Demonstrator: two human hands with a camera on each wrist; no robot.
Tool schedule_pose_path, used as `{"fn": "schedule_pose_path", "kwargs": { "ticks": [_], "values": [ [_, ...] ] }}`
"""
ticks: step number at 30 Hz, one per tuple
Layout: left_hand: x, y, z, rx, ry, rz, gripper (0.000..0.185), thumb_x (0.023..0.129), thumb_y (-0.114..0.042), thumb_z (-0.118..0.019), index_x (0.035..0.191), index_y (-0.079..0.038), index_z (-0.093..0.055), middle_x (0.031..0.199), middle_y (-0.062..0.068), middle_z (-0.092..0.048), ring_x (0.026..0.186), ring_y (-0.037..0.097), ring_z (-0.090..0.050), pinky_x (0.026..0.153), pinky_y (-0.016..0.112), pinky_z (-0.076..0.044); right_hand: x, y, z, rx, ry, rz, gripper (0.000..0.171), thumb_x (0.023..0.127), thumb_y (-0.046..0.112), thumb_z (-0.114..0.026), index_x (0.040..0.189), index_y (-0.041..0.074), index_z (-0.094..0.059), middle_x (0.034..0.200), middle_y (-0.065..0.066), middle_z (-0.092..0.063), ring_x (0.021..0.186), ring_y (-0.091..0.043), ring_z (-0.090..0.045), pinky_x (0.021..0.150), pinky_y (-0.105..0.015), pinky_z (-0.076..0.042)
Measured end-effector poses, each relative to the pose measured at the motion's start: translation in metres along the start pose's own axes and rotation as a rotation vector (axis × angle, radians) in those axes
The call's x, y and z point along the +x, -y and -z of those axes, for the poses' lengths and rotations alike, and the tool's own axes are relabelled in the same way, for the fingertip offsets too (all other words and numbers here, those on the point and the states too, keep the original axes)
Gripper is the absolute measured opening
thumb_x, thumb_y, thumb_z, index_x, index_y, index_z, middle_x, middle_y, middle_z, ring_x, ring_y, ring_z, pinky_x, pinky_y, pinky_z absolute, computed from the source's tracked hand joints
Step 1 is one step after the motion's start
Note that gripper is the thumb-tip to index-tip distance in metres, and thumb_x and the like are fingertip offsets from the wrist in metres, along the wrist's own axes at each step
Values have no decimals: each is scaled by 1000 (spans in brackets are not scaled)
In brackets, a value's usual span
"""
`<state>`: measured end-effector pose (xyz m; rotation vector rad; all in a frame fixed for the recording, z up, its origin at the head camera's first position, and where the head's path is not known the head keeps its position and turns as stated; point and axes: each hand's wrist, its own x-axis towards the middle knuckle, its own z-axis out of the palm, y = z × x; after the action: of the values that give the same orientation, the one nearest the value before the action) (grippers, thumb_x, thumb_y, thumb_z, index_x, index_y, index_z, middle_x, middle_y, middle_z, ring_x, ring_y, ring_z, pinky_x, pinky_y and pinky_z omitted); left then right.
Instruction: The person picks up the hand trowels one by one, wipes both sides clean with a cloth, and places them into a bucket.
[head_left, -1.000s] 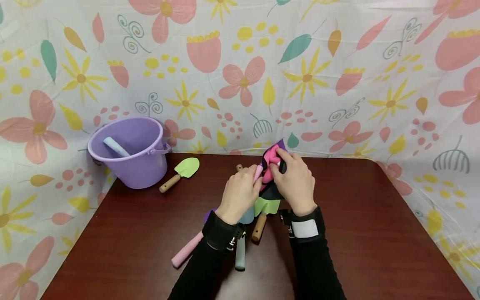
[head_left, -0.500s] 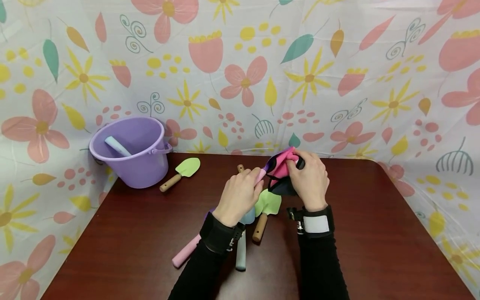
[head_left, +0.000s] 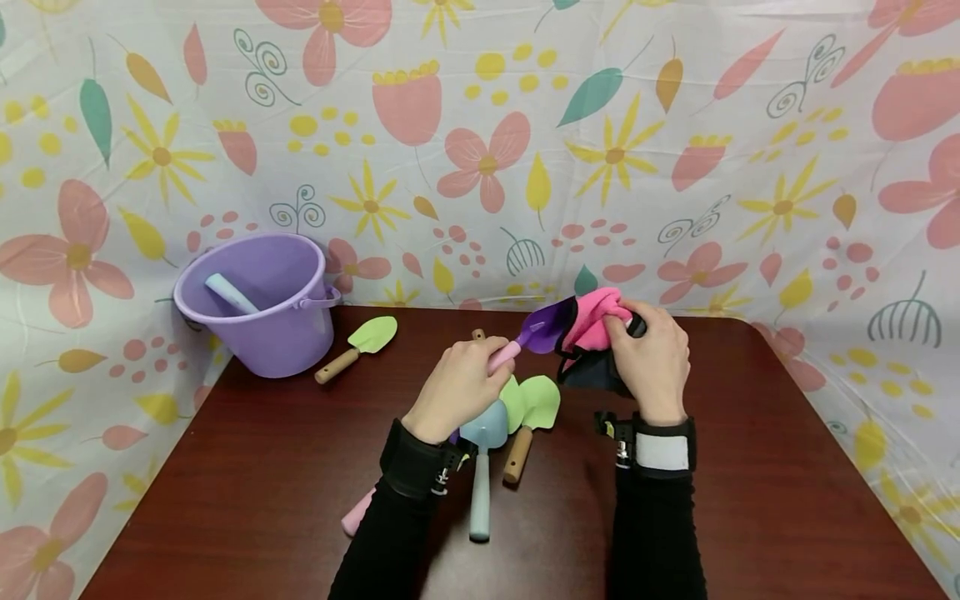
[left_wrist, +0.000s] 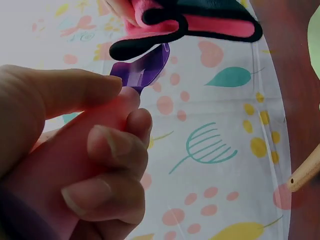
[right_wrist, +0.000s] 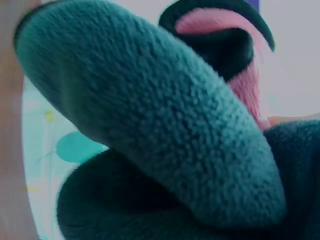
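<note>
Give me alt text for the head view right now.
The left hand holds a purple toy shovel by its pink handle while the right hand rubs its blade with a pink and dark cloth. More toy shovels lie on the dark table, beside a purple bucket.

Nothing to read anywhere here: no words, no numbers, no brand marks. The white floral backdrop sheet (head_left: 480, 150) carries only printed flowers, leaves and curls, no lettering. The lilac plastic bucket (head_left: 258, 304) is blank on its side. The white patch on the black wrist strap (head_left: 660, 451) shows no print that can be made out. The close wrist views give fleece, fingers and backdrop pattern, and no writing there either.
</note>
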<state>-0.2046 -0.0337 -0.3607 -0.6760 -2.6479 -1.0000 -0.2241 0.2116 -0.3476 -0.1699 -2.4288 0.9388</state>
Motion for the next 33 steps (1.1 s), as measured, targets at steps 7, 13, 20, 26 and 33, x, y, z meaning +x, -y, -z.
{"fn": "schedule_pose_path", "kwargs": {
  "ticks": [7,13,20,26,33],
  "values": [
    [1,6,1,6,-25,19,18,94,-15,-60,110,-10,-68,73,1,-52,57,13,-49,54,26,-42,-8,11,17,-13,123,68,37,93,41,-62,123,19,-70,127,-9,-62,116,-39,-54,80,-62,-45],
    [2,6,0,3,-35,10,21,94,-15,-59,113,-10,-68,76,0,-53,59,13,-50,56,26,-43,-12,21,13,-38,170,104,38,92,43,-63,123,21,-70,127,-8,-62,112,-38,-56,78,-60,-47],
    [3,3,-5,55,-68,-22,16,93,-14,-61,107,-9,-68,77,-1,-54,64,15,-53,60,29,-45,-20,33,-2,-45,163,159,35,91,38,-67,120,19,-71,124,-10,-63,109,-39,-59,77,-60,-48],
    [2,-2,-15,137,-67,-55,11,98,-19,-59,95,-9,-64,70,0,-54,60,18,-56,55,32,-44,-25,40,-14,-71,212,151,36,91,39,-66,120,19,-70,124,-10,-63,107,-37,-60,73,-60,-48],
    [3,-4,-16,149,-70,-65,13,99,-18,-58,90,-10,-61,68,-1,-51,59,19,-56,54,32,-43,-21,38,-19,-44,154,142,33,91,35,-66,119,19,-71,124,-10,-62,106,-38,-60,73,-59,-49]
  ]
}}
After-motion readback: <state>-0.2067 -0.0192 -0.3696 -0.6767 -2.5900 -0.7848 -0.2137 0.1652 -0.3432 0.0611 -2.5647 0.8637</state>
